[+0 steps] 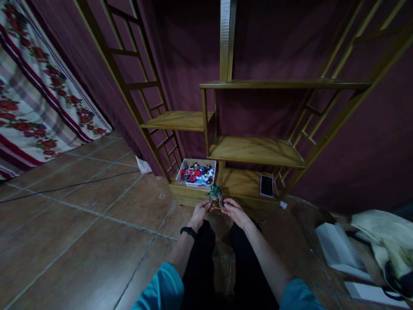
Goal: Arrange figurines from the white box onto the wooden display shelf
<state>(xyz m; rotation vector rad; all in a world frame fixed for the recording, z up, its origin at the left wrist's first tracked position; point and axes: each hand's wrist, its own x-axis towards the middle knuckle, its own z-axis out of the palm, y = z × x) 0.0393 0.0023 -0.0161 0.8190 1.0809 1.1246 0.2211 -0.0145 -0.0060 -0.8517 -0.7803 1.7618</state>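
Observation:
Between my two hands is a small figurine [216, 194], dark green above and brownish below. My left hand [202, 211] pinches its lower left side, and my right hand [235, 211] pinches its lower right side. Its finer details are too small to make out. Just beyond it, on the shelf unit's lowest board, stands a white open box [181, 172] filled with small red, blue, white and black figures [197, 173].
The wooden shelf unit [254, 148] rises in front of me. A phone [266, 186] lies on its bottom board at right. White boxes [338, 247] and a pale cloth item [383, 232] are on the floor at right. A dark cable [74, 186] crosses the tiles at left.

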